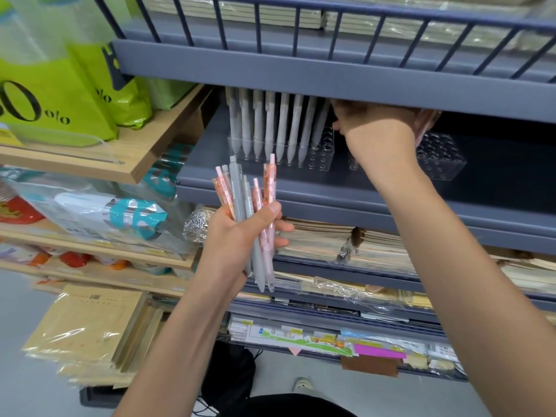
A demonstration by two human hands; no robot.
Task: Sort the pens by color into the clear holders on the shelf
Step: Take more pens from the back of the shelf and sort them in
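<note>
Grey pens (270, 124) already stand in a neat row in the clear holder (323, 155) at about twelve o'clock on the shelf (391, 191), and only the rightmost holes of that holder look empty. So the grey sort is well under way! The left hand (240, 236) sits near centre frame, fingers wrapped around a mixed bundle of pens (252, 212), grey ones among pink and orange patterned ones, so plenty remains to place. Up at one o'clock the right hand (376, 127) reaches deep under the upper shelf edge; something pinkish shows just past it, but its fingers are hidden and I cannot tell whether they grip anything. Beside that hand, at two o'clock, a second clear holder (440, 156) shows rows of open holes, seemingly unfilled. My read: roughly halfway, with the pink and orange sorting barely begun.
</note>
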